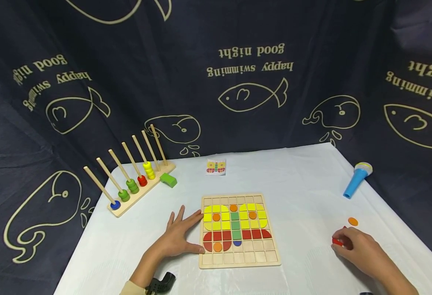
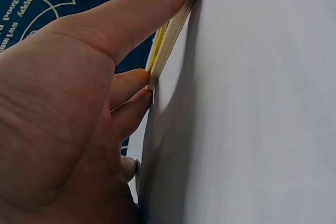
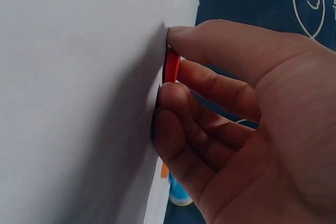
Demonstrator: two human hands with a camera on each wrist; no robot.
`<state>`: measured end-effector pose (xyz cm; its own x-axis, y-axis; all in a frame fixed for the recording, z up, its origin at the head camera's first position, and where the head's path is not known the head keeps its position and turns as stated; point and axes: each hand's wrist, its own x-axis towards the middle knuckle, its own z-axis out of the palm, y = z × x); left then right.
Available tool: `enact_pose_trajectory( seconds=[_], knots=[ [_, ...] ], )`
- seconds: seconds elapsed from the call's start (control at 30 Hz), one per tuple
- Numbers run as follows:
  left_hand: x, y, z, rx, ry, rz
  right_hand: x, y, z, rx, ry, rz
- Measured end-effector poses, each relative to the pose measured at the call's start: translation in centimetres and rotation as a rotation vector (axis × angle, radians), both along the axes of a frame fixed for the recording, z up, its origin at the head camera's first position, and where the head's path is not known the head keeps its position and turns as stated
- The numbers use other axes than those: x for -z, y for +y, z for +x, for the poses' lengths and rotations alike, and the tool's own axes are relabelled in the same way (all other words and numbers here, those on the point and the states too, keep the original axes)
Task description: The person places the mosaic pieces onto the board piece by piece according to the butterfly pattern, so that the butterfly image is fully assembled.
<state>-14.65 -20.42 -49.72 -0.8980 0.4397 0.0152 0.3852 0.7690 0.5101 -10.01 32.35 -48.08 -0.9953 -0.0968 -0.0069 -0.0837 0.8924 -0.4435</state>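
Observation:
A square wooden grid board lies on the white table, with yellow, red, green, orange and blue tiles forming a butterfly. Its lower right squares and outer rows are bare wood. My left hand is spread at the board's left side, with the thumb and a straight finger touching its edge. Over at the right, my right hand pinches a red tile between thumb and fingers, low at the tabletop. A speck of red shows behind those fingers. An orange round tile lies just beyond this hand.
A wooden peg stand with coloured rings stands at the back left, a green arched block beside it. A butterfly picture card lies behind the board. At the right is a blue toy microphone. Dark fabric hangs behind the table.

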Motion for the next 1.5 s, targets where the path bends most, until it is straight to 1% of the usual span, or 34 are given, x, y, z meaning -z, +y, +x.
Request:
enact_pose_trajectory(
  seconds=[0.1,0.2,0.3,0.47,0.53,0.63,0.8,1.07,1.2,1.33,1.5],
  knots=[
    [-0.1,0.0,0.0,0.001,-0.001,0.004,-0.2,-0.4,-0.1,-0.009,-0.014,-0.012],
    [-0.2,0.0,0.0,0.003,0.001,0.010,-0.3,-0.9,-0.2,-0.024,-0.002,-0.022],
    [-0.2,0.0,0.0,0.003,0.003,0.012,-0.3,-1.6,-0.3,-0.048,0.040,-0.041],
    [-0.2,0.0,-0.1,0.008,0.017,0.018,-0.2,-2.8,-0.6,-0.113,0.133,-0.069],
    [-0.1,-0.1,-0.1,0.010,0.023,0.021,-0.2,-3.4,-0.8,-0.135,0.148,-0.074],
    [-0.1,-0.1,-0.1,0.008,0.021,0.016,-0.2,-4.3,-1.1,-0.152,0.143,-0.066],
    [-0.2,-0.1,0.0,0.001,0.010,0.005,-0.3,-5.9,-1.6,-0.155,0.130,-0.019],
    [-0.1,-0.1,-0.1,0.003,0.008,0.009,-0.7,-8.8,-2.4,-0.164,0.051,0.014],
    [-0.1,-0.1,-0.1,0.007,0.003,0.010,-0.7,-10.2,-2.6,-0.180,0.032,0.028],
    [-0.2,-0.1,-0.1,0.007,0.004,0.016,-0.8,-11.4,-2.8,-0.222,0.049,0.017],
    [0.0,-0.1,0.0,0.008,0.005,0.013,-0.9,-12.6,-2.7,-0.293,0.070,0.003]
  ],
)
